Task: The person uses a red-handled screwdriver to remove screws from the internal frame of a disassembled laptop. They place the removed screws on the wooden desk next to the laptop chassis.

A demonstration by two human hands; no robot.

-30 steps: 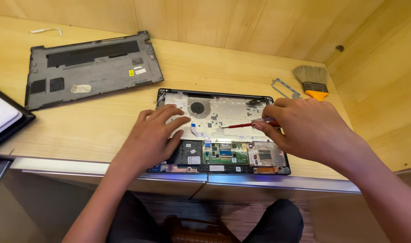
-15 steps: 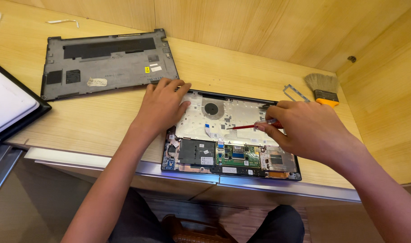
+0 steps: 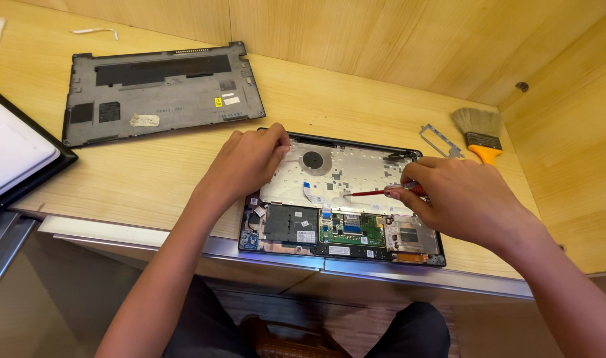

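An opened laptop base (image 3: 342, 246) lies on the wooden desk near its front edge, with its green circuit board, a small fan and silver inner plate showing. My right hand (image 3: 465, 199) grips a thin red screwdriver (image 3: 376, 193) whose tip points left onto the silver plate. My left hand (image 3: 246, 162) rests curled on the laptop's back left corner, fingers bent over the rim.
The removed grey bottom cover (image 3: 160, 89) lies at the back left. A brush with an orange handle (image 3: 480, 132) and a small metal bracket (image 3: 439, 139) sit at the right, by the wooden side wall. A dark-framed white panel (image 3: 14, 156) lies at the far left.
My left hand has slid from the middle of the laptop's inside to its back left corner. The right hand keeps the screwdriver in much the same spot. The view has shifted.
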